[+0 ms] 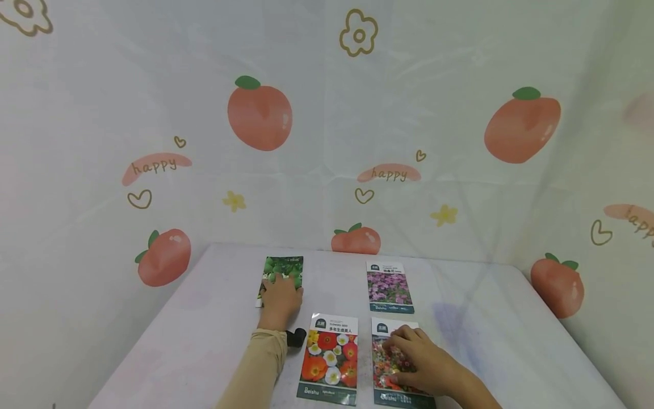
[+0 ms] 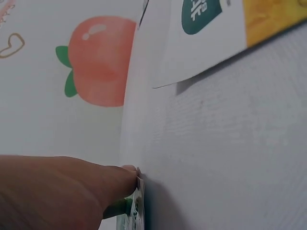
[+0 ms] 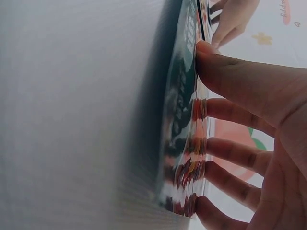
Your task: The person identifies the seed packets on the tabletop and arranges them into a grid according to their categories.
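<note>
My left hand [image 1: 280, 305] rests on a green seed packet [image 1: 292, 265] at the back left of the table, fingers spread over its face. In the left wrist view the thumb [image 2: 120, 179] touches that packet's edge. At the front right, my right hand [image 1: 426, 363] touches a seed packet with mixed red flowers [image 1: 382, 363]. The right wrist view shows its thumb and separated fingertips on the face of this packet [image 3: 180, 129], which lies on the table. Between the forearms lies a poppy seed packet [image 1: 329, 359], touched by neither hand.
A seed packet with purple flowers [image 1: 389, 287] lies at the back right, behind the right hand. A small black object [image 1: 296, 338] sits at the left wrist. The white table [image 1: 204, 318] meets a printed cloth backdrop [image 1: 317, 113] at the back and sides.
</note>
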`<state>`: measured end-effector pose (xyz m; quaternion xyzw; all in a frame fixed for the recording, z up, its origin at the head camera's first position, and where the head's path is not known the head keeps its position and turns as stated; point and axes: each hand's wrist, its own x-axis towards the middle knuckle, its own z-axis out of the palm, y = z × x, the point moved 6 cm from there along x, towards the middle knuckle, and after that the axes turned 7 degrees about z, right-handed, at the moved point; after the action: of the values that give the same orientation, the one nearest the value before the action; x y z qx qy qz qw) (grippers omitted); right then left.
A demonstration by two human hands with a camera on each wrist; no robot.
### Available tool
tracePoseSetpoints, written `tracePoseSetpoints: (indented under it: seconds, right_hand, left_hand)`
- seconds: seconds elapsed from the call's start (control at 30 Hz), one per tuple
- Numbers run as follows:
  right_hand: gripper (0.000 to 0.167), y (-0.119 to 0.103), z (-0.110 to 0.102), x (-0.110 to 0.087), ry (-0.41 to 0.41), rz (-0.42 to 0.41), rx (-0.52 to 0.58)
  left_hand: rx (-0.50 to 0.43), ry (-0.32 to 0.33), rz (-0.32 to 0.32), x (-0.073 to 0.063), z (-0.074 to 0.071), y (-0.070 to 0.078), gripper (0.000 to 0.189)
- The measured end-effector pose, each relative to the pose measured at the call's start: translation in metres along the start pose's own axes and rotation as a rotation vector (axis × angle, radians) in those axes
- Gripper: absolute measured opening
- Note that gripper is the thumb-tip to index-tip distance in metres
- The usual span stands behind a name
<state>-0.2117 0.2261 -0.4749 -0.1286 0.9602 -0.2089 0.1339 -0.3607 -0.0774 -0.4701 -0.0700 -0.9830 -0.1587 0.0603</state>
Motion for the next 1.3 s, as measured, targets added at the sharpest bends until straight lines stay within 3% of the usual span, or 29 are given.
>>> tracePoseSetpoints:
  seconds: [0.27,0.93,1.3]
  right_hand:
    - [0.047,-0.001,-0.001,-0.001,0.007,-0.015,-0.001]
    - [0.047,-0.002,0.0,-0.003,0.018,-0.051,-0.023]
    - [0.049,-0.001,-0.001,0.0,-0.005,0.002,-0.001]
  left_hand:
    - [0.015,-0.005,0.013,-0.002,-0.004,0.008,0.054]
    - [0.026,-0.033,-0.001,0.002,0.005,0.016,0.055]
    - [0.033,-0.01,0.008,0.001,0.008,0.019,0.053]
